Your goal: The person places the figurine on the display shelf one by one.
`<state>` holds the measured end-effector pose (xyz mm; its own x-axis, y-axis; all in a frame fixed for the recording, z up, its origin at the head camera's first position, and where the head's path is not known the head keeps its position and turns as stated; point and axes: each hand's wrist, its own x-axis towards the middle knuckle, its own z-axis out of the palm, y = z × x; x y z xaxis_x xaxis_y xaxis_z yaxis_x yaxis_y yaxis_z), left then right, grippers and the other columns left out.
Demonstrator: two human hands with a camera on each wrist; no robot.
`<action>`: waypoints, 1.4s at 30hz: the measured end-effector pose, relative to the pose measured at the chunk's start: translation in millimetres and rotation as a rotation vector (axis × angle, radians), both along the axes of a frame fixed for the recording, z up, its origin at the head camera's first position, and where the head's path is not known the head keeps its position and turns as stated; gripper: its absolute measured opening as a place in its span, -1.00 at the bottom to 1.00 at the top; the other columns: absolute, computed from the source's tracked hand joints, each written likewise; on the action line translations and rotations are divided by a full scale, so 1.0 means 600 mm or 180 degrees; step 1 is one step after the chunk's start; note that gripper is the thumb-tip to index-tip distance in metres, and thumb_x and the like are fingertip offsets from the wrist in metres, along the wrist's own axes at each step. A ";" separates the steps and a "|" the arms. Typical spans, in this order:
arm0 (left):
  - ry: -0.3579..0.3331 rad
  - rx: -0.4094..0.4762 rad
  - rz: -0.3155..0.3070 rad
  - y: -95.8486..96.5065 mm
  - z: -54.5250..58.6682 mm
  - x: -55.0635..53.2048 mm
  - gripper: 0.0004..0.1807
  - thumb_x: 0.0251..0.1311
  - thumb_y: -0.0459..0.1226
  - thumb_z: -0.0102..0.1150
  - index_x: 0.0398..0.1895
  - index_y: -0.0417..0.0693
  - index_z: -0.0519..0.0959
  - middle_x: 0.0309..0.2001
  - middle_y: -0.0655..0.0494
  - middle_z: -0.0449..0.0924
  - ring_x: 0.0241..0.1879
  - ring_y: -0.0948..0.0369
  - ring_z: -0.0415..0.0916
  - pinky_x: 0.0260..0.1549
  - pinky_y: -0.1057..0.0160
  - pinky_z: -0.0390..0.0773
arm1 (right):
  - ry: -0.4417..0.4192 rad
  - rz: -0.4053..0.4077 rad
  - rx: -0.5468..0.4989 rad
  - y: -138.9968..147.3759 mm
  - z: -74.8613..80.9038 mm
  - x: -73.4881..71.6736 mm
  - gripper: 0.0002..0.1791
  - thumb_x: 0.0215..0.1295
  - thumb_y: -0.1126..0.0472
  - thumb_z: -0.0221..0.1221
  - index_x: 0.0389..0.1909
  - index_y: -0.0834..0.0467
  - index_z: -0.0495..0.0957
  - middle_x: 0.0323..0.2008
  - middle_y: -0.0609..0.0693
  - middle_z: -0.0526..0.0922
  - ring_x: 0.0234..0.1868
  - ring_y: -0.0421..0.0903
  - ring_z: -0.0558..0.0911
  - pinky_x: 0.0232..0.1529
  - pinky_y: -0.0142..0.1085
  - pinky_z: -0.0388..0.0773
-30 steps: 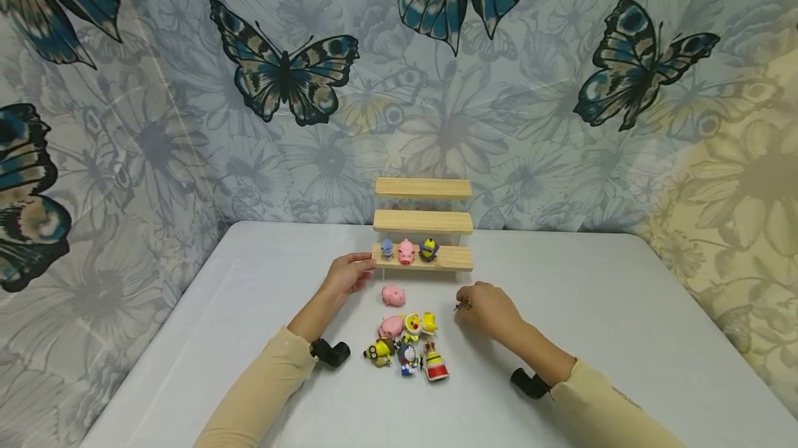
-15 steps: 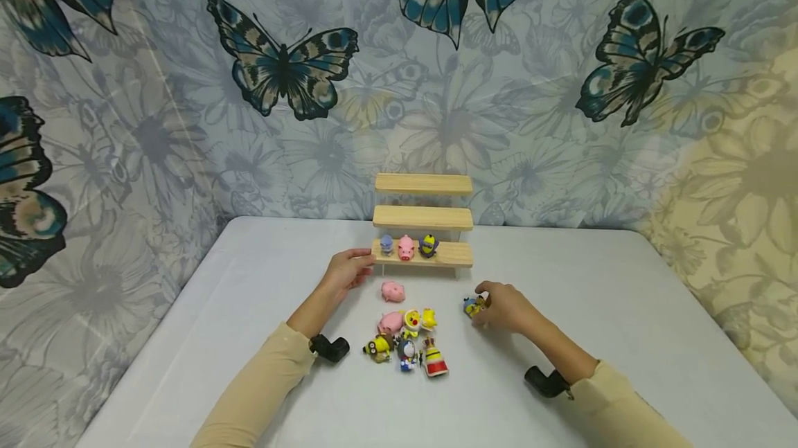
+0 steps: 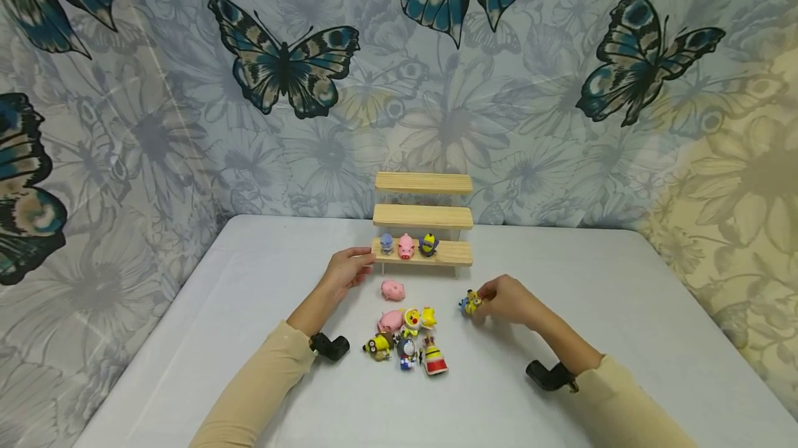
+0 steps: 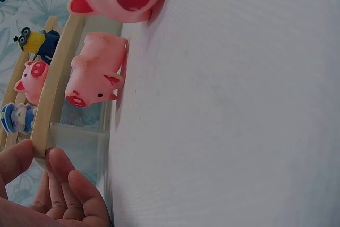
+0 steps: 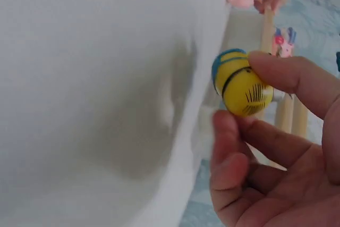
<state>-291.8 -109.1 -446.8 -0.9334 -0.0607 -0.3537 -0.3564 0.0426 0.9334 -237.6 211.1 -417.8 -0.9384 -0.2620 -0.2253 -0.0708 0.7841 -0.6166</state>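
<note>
My right hand (image 3: 511, 301) pinches a yellow-and-blue minion figure (image 5: 239, 84) between thumb and fingers, just above the table right of the toys. The figure's printed hair marks face the right wrist camera. At the stand's left end, my left hand (image 3: 346, 272) grips the lowest board of the three-tier wooden display stand (image 3: 455, 254), thumb on one face and fingers on the other. On that board stand a small blue-capped figure (image 4: 18, 118), a pink pig (image 4: 34, 82) and a dark-suited minion (image 4: 40, 42). Another pink pig (image 3: 393, 290) sits on the table before the stand.
Several toys lie in a cluster nearer the front: a pink pig (image 3: 390, 321), a white-and-yellow figure (image 3: 411, 322), a yellow figure (image 3: 427, 318), a minion lying down (image 3: 377, 347), a blue-and-white figure (image 3: 407, 353) and a red-and-yellow figure (image 3: 433, 356). The white table (image 3: 623, 309) meets a patterned backdrop.
My right hand has moved a little to the right, and the minion figure, mostly hidden before, now shows in its fingertips, turned differently. The left hand stays at the stand.
</note>
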 end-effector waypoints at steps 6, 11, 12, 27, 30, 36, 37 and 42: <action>0.0024 0.0029 0.0003 0.003 -0.002 0.001 -0.61 0.26 -0.21 0.25 0.14 -0.07 0.57 -0.15 0.08 0.71 -0.43 0.34 0.55 -0.43 0.37 0.44 | 0.0205 0.0370 0.0163 0.011 0.019 -0.012 -0.64 0.04 0.24 0.39 -0.13 0.33 0.65 -0.36 0.03 0.70 -0.34 -0.15 0.58 -0.34 -0.30 0.51; 0.0046 0.0031 0.0022 0.003 -0.001 0.001 -0.61 0.25 -0.22 0.25 0.13 -0.09 0.57 -0.19 0.09 0.72 -0.45 0.35 0.55 -0.44 0.38 0.45 | 0.0455 0.0570 0.0297 0.011 0.042 -0.027 -0.68 0.11 0.25 0.35 -0.11 0.30 0.66 -0.34 0.03 0.68 -0.33 -0.14 0.54 -0.33 -0.30 0.47; 0.0048 0.0028 0.0025 0.003 -0.001 0.001 -0.62 0.25 -0.22 0.25 0.13 -0.09 0.57 -0.20 0.09 0.72 -0.46 0.35 0.55 -0.45 0.38 0.45 | 0.0494 0.0595 0.0314 0.010 0.047 -0.031 -0.68 0.12 0.25 0.35 -0.11 0.30 0.66 -0.35 0.04 0.67 -0.33 -0.14 0.53 -0.34 -0.29 0.46; 0.0039 0.0026 0.0019 0.004 0.002 0.003 -0.63 0.26 -0.22 0.24 0.12 -0.09 0.57 -0.24 0.12 0.69 -0.46 0.35 0.53 -0.45 0.38 0.44 | 0.1035 0.0794 0.0559 -0.011 0.094 -0.067 -0.74 0.12 0.32 0.30 -0.15 0.30 0.62 -0.38 0.06 0.65 -0.40 -0.13 0.55 -0.37 -0.27 0.48; 0.0034 0.0017 0.0025 0.004 0.002 0.003 -0.64 0.26 -0.22 0.23 0.12 -0.09 0.57 -0.24 0.11 0.69 -0.46 0.35 0.53 -0.46 0.38 0.44 | 0.1118 0.0829 0.0628 -0.015 0.099 -0.076 -0.73 0.12 0.33 0.30 -0.13 0.30 0.62 -0.36 0.08 0.66 -0.38 -0.11 0.57 -0.35 -0.24 0.50; 0.0011 0.0040 0.0030 0.005 0.001 0.002 -0.64 0.27 -0.23 0.23 0.12 -0.10 0.57 -0.22 0.07 0.70 -0.44 0.34 0.54 -0.47 0.39 0.44 | 0.1194 0.0967 0.0661 -0.020 0.105 -0.091 -0.72 0.13 0.38 0.26 -0.10 0.31 0.63 -0.30 0.12 0.69 -0.30 -0.04 0.62 -0.31 -0.21 0.56; 0.0014 0.0045 0.0029 0.005 0.001 0.002 -0.64 0.27 -0.23 0.23 0.12 -0.10 0.57 -0.22 0.06 0.70 -0.44 0.33 0.54 -0.47 0.39 0.44 | 0.1207 0.0994 0.0664 -0.020 0.106 -0.092 -0.72 0.13 0.38 0.26 -0.10 0.31 0.63 -0.29 0.12 0.69 -0.28 -0.03 0.62 -0.30 -0.21 0.56; 0.0067 0.0054 0.0014 0.004 -0.001 0.003 -0.63 0.27 -0.24 0.22 0.12 -0.12 0.56 -0.25 0.09 0.70 -0.46 0.35 0.53 -0.47 0.39 0.44 | 0.1289 0.1081 0.0748 -0.024 0.108 -0.099 -0.72 0.14 0.38 0.26 -0.09 0.29 0.64 -0.27 0.11 0.70 -0.22 0.03 0.64 -0.24 -0.16 0.58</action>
